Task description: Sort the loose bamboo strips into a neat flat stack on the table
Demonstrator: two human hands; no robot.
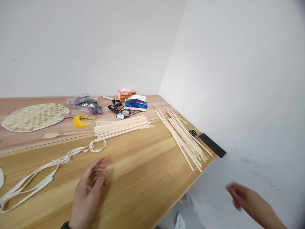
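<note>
Left hand (87,190) hangs relaxed over the wooden tabletop (143,178), fingers loosely parted, clenching nothing we can see, near a looped cream strip (45,168). Right hand (245,198) is blurred past the table edge; we cannot tell its grip. We log one bamboo strip bundle (121,127) ahead, a second (183,140) beside scissors (193,133), and a woven fan (35,117) far left.

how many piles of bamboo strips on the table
2. One pile of bamboo strips lies across the wooden table, in front of a blue box; a second pile lies fanned out near the right edge, beside scissors.
</note>
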